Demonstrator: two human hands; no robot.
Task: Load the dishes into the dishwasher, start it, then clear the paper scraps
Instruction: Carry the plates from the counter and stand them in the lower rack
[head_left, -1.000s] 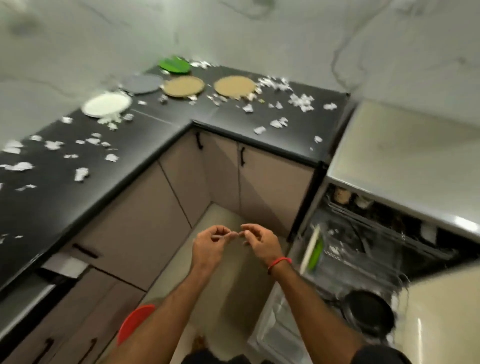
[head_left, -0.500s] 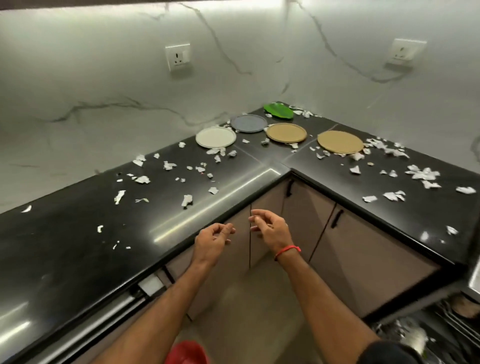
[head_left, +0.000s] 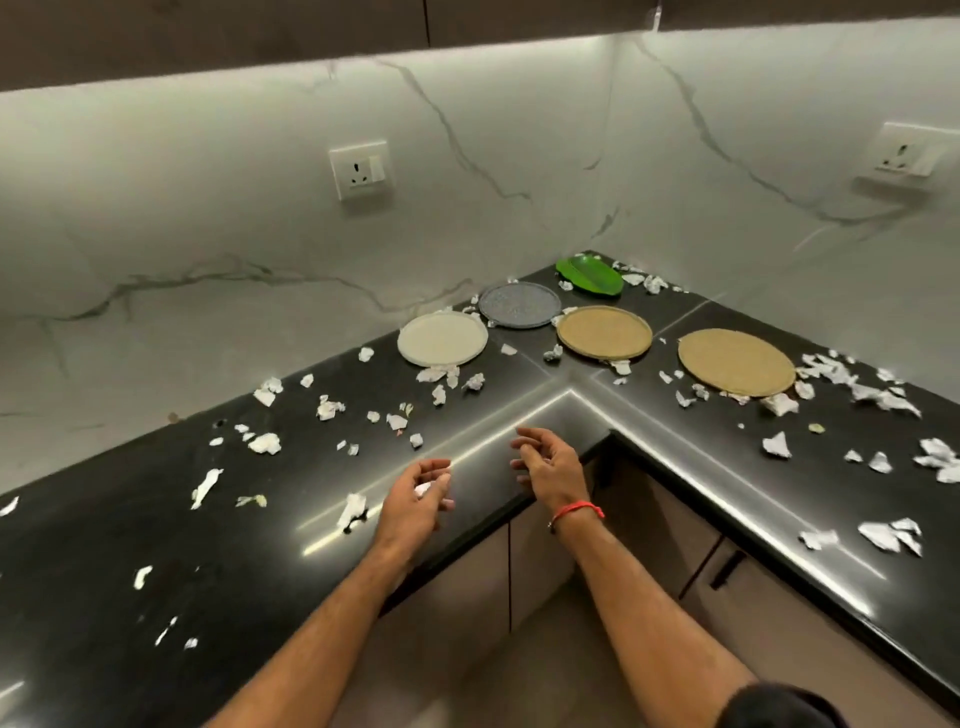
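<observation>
Both hands hover apart over the bench (head_left: 156, 519) corner, left hand (head_left: 415, 501) and right hand (head_left: 550, 467) loose-fingered, gripping nothing; paper scraps (head_left: 265, 443) and five plates (head_left: 442, 338) lie beyond.

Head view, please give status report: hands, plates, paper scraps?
Left hand and right hand open, over the counter corner. Five plates, cream plate nearest, not yet loaded. Paper scraps scattered around them.
</observation>
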